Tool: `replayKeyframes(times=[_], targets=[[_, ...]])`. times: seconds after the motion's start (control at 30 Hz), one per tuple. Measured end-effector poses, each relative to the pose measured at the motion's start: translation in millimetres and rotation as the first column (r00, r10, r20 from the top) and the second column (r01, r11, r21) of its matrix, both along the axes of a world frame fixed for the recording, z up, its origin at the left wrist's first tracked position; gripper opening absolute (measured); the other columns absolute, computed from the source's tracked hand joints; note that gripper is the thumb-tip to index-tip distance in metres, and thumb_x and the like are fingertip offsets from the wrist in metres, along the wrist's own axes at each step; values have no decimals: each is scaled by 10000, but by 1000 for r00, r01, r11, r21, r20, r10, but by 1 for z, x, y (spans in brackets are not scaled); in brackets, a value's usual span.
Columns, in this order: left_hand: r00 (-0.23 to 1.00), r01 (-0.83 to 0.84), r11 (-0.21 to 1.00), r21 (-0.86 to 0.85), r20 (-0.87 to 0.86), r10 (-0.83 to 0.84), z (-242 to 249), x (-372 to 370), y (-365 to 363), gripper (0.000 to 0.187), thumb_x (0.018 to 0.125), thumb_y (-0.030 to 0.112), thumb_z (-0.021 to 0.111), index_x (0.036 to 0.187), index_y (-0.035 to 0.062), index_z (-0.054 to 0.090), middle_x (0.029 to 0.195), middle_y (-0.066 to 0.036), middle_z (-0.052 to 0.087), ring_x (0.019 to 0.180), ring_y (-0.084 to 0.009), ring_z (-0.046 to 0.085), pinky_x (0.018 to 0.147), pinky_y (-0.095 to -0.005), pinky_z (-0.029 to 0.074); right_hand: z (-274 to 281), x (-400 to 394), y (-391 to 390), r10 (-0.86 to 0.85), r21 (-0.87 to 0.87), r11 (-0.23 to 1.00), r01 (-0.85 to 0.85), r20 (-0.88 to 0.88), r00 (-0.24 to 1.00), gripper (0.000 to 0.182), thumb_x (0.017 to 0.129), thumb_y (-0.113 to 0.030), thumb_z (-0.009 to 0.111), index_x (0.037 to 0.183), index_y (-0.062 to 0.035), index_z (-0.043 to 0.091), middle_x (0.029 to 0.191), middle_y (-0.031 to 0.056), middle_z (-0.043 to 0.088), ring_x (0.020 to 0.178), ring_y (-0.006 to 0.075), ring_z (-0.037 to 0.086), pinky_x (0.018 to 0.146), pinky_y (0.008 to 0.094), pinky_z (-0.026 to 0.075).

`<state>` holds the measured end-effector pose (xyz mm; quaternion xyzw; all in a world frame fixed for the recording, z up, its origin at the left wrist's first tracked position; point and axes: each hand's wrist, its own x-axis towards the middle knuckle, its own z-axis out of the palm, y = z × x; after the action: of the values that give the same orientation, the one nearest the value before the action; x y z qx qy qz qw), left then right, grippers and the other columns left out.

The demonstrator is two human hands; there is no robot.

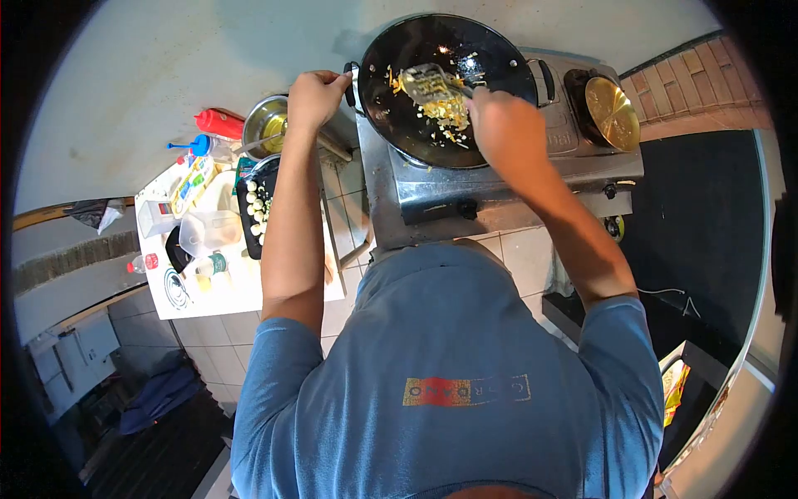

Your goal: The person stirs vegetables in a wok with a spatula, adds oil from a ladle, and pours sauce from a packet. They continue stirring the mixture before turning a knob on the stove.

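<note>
A large black wok (pixel 391 137) sits on the left burner of a steel gas stove (pixel 432 190). Chopped yellow and white bits of food (pixel 447 112) lie in the middle of it. My left hand (pixel 314 100) grips the wok's left handle, thumb and fingers closed together. My right hand (pixel 507 129), slightly blurred, is wrapped around the handle of a metal spatula (pixel 426 83). The spatula's blade is inside the wok, over the food, with some bits on it.
A brass-coloured round lid or pan (pixel 613 115) is on the right burner. To my left, a white table (pixel 191 303) holds a black tray (pixel 252 241) with pale pieces, a plastic container (pixel 208 233) and a red bottle (pixel 220 123). A metal pot (pixel 253 125) stands behind.
</note>
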<state>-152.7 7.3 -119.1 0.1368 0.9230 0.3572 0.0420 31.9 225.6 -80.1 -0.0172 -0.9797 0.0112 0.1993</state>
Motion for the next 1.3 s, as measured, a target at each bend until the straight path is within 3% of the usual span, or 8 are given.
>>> replayKeyframes(times=[0.23,0.47,0.63,0.7,0.8,1.13,1.2,1.3], targets=[[1000,11,1000,20,19,-12,9,3,3,332,793,366,653,839,44,718,706,-178,655,671,-296,653,670,-347,500,14,4,-16,48,-160,986,-47,0,999,222,863,-261,585,821,-43,596,664,137,596,602,341,612,518,440,484],[998,17,992,128,53,-24,-4,-1,-4,326,796,351,660,817,30,714,659,-156,643,608,-235,634,622,-328,486,57,-13,44,-343,-2,938,346,130,930,228,855,-253,564,809,-59,673,768,182,662,714,357,660,651,447,533],[998,33,997,70,51,-36,4,1,0,338,823,321,669,864,-13,709,718,-83,669,648,-117,575,631,-271,455,12,-32,86,-337,68,941,332,277,900,274,838,-306,601,855,-46,684,814,202,659,787,369,648,698,455,523],[997,25,995,92,75,-32,3,3,-1,337,823,323,669,859,-9,710,708,-79,665,637,-117,568,624,-271,453,0,-34,93,-103,-138,980,142,261,960,279,820,-317,635,868,-48,690,842,192,661,787,370,643,709,439,520],[994,13,996,89,108,-22,9,6,-2,335,824,327,668,852,-4,711,697,-78,661,627,-121,565,621,-274,452,34,-10,78,-31,-256,965,59,113,993,242,828,-283,630,910,-64,694,763,173,656,741,382,631,679,421,502],[999,18,988,150,33,-24,-4,0,-2,306,805,327,671,824,24,714,659,-138,648,585,-208,612,616,-316,475,10,-87,117,-142,48,989,138,107,984,226,843,-289,609,860,-77,687,817,155,662,762,376,632,691,451,508],[999,5,993,118,35,-10,-1,1,0,309,807,328,668,834,24,715,667,-140,652,588,-212,611,621,-319,476,9,-97,112,322,-152,941,-302,126,938,217,840,-281,608,869,-81,688,819,155,664,775,372,630,726,445,502],[997,-13,997,72,75,7,6,6,1,340,819,338,664,868,5,711,713,-110,669,642,-171,603,651,-295,471,50,-73,91,312,-174,943,-282,184,932,188,845,-254,604,877,-88,687,810,154,661,795,360,629,749,450,486]])
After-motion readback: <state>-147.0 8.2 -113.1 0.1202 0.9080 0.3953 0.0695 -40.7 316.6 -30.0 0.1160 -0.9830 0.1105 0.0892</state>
